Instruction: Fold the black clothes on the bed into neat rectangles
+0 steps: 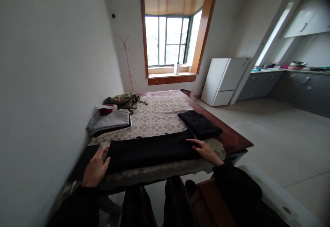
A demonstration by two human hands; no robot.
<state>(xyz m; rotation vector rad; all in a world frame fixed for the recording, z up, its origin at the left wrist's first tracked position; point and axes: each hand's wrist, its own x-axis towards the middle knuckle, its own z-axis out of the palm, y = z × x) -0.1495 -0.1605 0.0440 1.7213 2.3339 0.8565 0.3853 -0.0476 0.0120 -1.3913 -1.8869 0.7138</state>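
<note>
A long black garment (152, 151), folded into a flat strip, lies across the near part of the patterned tablecloth (160, 115). At its left end is my left hand (96, 167), fingers apart and touching the edge. My right hand (206, 151) rests at the opposite end, its index finger stretched out over the black fabric and the other fingers loosely bent. Neither hand visibly grips the cloth. Just beyond my right hand lies another folded black garment (199, 124) with a blue edge.
Folded grey clothing (110, 121) is stacked on the table's left side, with a camouflage backpack (122, 100) behind it. The wooden table edge (232, 137) runs along the right. A wall (51, 65) stands close on the left; a white fridge (221, 79) is farther back.
</note>
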